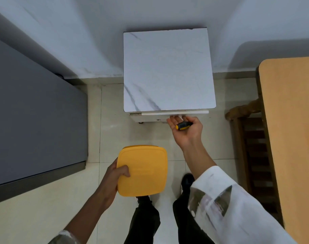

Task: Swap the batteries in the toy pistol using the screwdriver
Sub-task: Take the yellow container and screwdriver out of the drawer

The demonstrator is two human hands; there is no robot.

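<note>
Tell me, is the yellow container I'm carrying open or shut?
Shut. The yellow lid sits flat across the container's whole top, the left hand gripping its edge. What is inside cannot be seen.

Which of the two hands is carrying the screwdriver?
The right hand, palm up by the marble-topped table's front edge, cradles the black-and-yellow screwdriver. The left hand grips a yellow container instead.

one head-worn wide-angle view looks steeply down from standing height at the small marble-topped table (167, 67) and floor (44, 208).
</note>
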